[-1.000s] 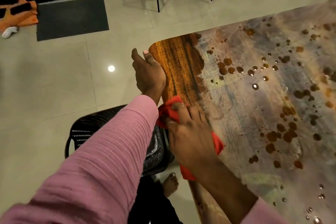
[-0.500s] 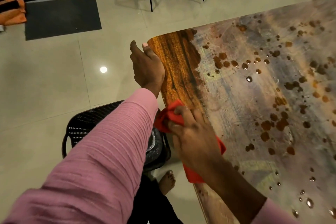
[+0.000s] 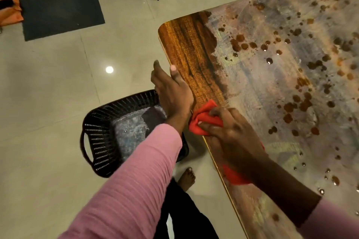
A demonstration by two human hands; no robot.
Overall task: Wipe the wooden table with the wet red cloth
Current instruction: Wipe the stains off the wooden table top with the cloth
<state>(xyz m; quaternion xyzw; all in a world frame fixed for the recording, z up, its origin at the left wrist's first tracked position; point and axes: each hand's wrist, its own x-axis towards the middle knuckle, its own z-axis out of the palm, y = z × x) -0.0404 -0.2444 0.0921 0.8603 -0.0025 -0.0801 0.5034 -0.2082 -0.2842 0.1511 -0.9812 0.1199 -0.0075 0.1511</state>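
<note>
The right hand [image 3: 231, 134] presses the bunched red cloth [image 3: 206, 117] in a closed grip at the wooden desk's [image 3: 194, 48] near edge; left hand [image 3: 172, 93] cupped open beside it; wiping is midway; next, I judge, a sweep across the filmy, spotted remainder.

A single wide-angle view from the person's head looks steeply down and forward, close over both arms. The brown wooden desk [image 3: 190, 48] fills the right side, running diagonally from the lower edge up to the top right. The pale tiled floor [image 3: 48, 87] takes the left, with straight lines bowed near the frame edges.
</note>
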